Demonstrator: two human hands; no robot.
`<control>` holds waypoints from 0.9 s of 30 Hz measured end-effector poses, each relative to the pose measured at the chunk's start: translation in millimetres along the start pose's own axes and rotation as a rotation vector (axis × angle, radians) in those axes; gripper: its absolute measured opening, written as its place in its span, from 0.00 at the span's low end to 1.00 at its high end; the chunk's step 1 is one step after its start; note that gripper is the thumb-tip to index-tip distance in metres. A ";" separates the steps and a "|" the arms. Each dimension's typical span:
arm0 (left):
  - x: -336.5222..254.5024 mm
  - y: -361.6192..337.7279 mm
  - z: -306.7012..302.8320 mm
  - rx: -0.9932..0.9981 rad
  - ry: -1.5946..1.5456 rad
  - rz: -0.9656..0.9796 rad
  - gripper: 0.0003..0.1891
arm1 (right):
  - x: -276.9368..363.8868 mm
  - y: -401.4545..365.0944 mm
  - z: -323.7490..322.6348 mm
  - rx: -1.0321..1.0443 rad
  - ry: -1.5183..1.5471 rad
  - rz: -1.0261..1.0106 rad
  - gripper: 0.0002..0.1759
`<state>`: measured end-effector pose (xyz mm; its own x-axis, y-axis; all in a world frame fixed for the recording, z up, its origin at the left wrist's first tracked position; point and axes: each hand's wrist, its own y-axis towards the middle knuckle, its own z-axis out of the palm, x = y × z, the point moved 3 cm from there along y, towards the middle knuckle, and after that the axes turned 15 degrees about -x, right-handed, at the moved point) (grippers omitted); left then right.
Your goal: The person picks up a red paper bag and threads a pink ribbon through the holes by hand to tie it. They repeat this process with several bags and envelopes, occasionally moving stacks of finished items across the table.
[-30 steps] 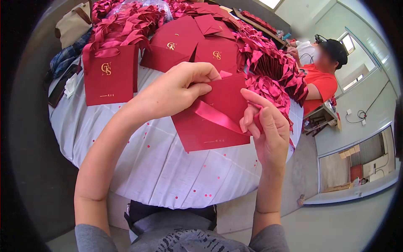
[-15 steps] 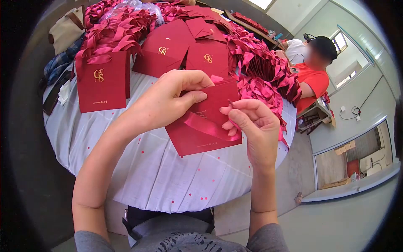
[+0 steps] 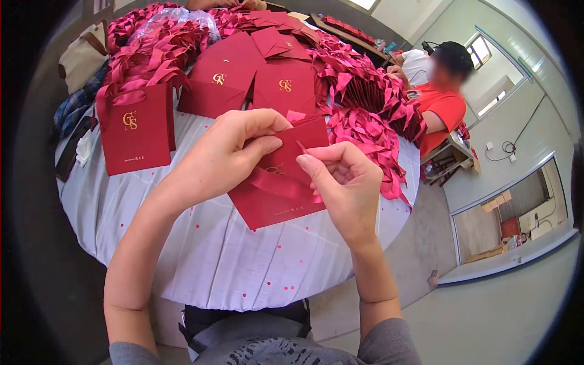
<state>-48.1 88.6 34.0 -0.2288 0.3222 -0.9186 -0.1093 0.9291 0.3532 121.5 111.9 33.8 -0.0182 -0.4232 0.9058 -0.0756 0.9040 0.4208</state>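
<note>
While the left hand point(image 3: 234, 143) pinches the upper edge of a red paper bag point(image 3: 286, 161) between thumb and bent fingers, the right hand point(image 3: 344, 185) has thumb and forefinger together on a thin red strip point(image 3: 301, 146) before the bag's face. The bag tilts between both hands, a pink ribbon point(image 3: 274, 184) crossing its front. Toward the body, the white-covered tabletop point(image 3: 201, 261), sprinkled with red specks point(image 3: 269, 283), runs to its curved near edge. Left of the left hand stands another bag point(image 3: 137, 134); a ribbon heap point(image 3: 370, 146) lies just beyond the right hand.
</note>
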 end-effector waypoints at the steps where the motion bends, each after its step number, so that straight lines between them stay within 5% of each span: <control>1: -1.0 -0.8 0.4 -0.008 0.003 0.017 0.09 | -1.6 -0.2 0.6 -0.003 -0.001 -0.002 0.03; 5: -2.5 -5.2 8.5 -0.027 -0.015 0.025 0.08 | -5.9 -0.6 -2.1 -0.063 -0.057 -0.081 0.04; 12: -24.7 -21.6 21.5 -0.323 0.328 0.482 0.08 | 6.1 -11.2 -6.3 -0.148 -0.294 -0.322 0.06; 18: -31.3 -30.8 39.0 -0.370 0.602 0.744 0.14 | 20.1 -21.5 -3.3 -0.147 -0.551 -0.570 0.08; 27: -29.1 -25.4 41.2 -0.259 0.661 0.756 0.15 | 8.1 -9.0 -3.0 -0.075 -0.460 -0.431 0.08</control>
<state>1.2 63.0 44.5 -0.8008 0.5685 -0.1885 0.0969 0.4336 0.8959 125.0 100.5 37.4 -0.4295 -0.7177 0.5481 -0.1017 0.6415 0.7604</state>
